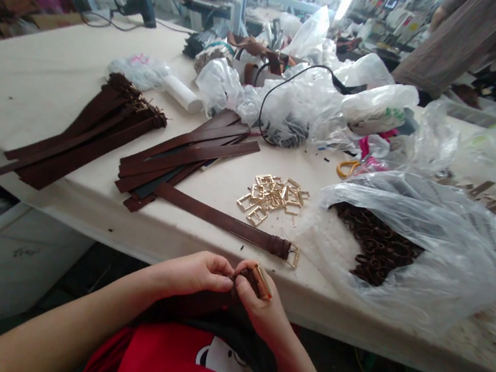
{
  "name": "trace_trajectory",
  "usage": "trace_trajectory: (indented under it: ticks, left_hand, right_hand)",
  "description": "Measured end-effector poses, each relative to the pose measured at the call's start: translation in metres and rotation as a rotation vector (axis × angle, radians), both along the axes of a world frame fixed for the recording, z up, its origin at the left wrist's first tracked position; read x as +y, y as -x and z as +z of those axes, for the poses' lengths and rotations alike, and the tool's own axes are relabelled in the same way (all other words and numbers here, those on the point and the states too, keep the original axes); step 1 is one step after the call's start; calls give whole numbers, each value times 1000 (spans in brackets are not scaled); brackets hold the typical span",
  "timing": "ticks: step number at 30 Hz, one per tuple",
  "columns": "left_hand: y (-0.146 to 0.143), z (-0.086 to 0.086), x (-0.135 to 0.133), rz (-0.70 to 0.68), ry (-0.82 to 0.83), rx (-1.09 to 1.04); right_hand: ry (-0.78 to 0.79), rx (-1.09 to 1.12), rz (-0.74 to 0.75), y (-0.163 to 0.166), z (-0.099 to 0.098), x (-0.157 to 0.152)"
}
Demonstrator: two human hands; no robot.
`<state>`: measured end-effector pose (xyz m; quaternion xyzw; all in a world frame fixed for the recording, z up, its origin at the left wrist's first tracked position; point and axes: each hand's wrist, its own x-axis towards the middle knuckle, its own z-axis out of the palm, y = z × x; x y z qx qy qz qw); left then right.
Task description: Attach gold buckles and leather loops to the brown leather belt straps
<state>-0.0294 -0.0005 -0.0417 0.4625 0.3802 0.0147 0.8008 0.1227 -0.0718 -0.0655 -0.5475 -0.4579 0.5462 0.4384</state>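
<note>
A brown leather belt (249, 278) with a gold buckle (262, 281) is held over my lap, just off the table's front edge. My right hand (264, 310) wraps round its buckle end, the buckle sticking up beside the fingers. Thumb and fingers of my left hand (209, 276) pinch at the belt close to the right fingertips; the exact spot is partly hidden. On the table ahead lies another brown belt (224, 221) with its buckle at the right end. Behind that is a pile of loose gold buckles (269, 195).
Brown straps (182, 157) lie fanned left of centre, beside a bundle of buckled belts (93, 125). At right, an open plastic bag (454, 242) holds small brown loops (379, 246). Yellow-handled scissors (347, 168) and crumpled plastic bags (307, 101) sit farther back. A person's leg (465, 44) shows beyond.
</note>
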Motion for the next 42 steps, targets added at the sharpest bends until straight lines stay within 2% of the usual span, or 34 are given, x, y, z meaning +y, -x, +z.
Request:
trace_trajectory:
  ticks: [4, 8, 11, 14, 19, 27, 33, 38, 42]
  left_hand:
    - [-1, 3, -1, -14, 18, 0]
    - [5, 4, 3, 4, 83, -47]
    - [11, 5, 10, 28, 62, -71]
    - [13, 4, 13, -9, 81, -31]
    - [6, -3, 7, -52, 28, 15]
    - [-1, -5, 6, -72, -112, 6]
    - [16, 10, 14, -118, 27, 19]
    - [7, 12, 10, -120, -262, 104]
    - [-2, 15, 4, -179, -296, 153]
  right_hand:
    - [37, 86, 19, -1, 5, 0]
    - [84, 197, -48, 0, 7, -3]
    - [83, 224, -107, 0, 8, -4]
    - [118, 271, -127, 0, 8, -4]
    - [100, 307, -158, 4, 6, -6]
    - [-5, 166, -117, 7, 5, -5]
    - [-71, 9, -96, 6, 4, -3]
    - [-169, -156, -63, 6, 0, -4]
    - [-206, -175, -31, 5, -7, -10]
